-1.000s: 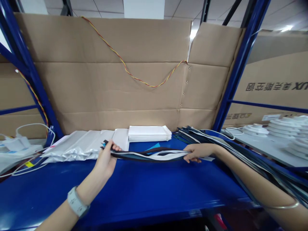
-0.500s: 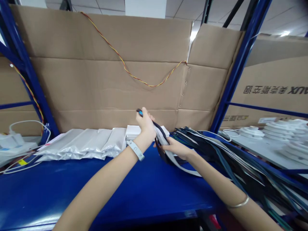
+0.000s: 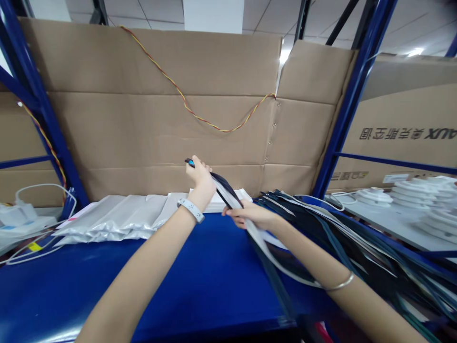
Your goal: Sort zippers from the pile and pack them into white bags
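Starting well to the left of the held bundle, a white plug and a tangle of white cable sit at the far end. Nearer the bundle, silvery-white pouches lie in an overlapping row on the blue counter.

Next comes the left hand, with a pale wristband below it. Its fingers are clenched round the upper end of the bundle of strips, and dark tips with a bit of blue poke out past the fist. The bundle, dark and whitish, slants down to the right, raised above the counter. Behind it, partly hidden, is a white stack.

At the bundle's lower part, the fingers of the right hand are closed about the strips; how tightly, I cannot tell. Beyond them, pale tails curve under the right forearm, and a dark tail hangs towards the counter's front edge, its end blurred.

The step in hand looks like managing the bundle between both hands. Any next move seems to call for a steady left hold while the right fingers keep the loose tails together, clear of the pile of strips to the bundle's right. Farther right of the bundle are stacked white discs.
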### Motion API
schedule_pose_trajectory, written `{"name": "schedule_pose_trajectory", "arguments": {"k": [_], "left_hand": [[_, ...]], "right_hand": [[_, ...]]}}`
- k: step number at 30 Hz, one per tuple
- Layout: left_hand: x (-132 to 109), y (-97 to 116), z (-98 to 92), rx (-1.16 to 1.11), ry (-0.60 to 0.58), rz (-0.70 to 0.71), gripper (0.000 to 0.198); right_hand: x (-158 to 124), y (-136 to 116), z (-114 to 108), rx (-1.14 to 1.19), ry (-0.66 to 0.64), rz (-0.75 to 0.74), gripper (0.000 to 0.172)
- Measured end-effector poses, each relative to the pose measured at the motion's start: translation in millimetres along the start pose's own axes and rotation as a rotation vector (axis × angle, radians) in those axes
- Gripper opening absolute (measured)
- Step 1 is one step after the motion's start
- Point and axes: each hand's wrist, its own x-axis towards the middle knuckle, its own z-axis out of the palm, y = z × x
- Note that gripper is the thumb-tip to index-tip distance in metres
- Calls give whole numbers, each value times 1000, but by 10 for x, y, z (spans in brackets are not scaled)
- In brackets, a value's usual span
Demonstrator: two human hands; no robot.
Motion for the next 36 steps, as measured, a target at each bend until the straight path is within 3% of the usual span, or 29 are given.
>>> {"name": "schedule_pose_trajectory", "arguments": {"k": [3,5,8,10,13,16,18,21,24,28,32,36], "left_hand": [[137,33,-274,100,-77,-5,23],[171,2,-495,183,-131,1,22],[165,-59,-818,430,-218,-9,24],[162,-48,-1022,613,-285,-38,22],[204,95,-1293,747,-362,-83,18],[270,343,-1461,882,-431,9,31],[285,511,-1500,952,-516,95,29],[232,672,-1494,972,-650,152,16],[124,689,-1501,1020,-731,231,16],[13,633,-1569,1076,-773,307,15],[-10,616,-1625,1022,-737,306,10],[27,591,-1666,1068,-708,371,7]], "right_hand": [[-118,-184,-453,-420,125,89,32],[-155,-336,-707,-726,172,64,31],[-149,-424,-891,-1014,160,-4,29],[-135,-329,-897,-1086,120,59,32],[-134,-51,-824,-1125,-2,205,59],[-116,127,-731,-1149,-27,214,89],[-61,117,-639,-1150,33,156,82],[107,27,-393,-1150,74,0,52],[332,53,-24,-1177,70,-165,29],[551,307,392,-1294,133,-263,22],[576,495,485,-1267,236,-255,14],[513,466,411,-1054,339,-277,17]]}}
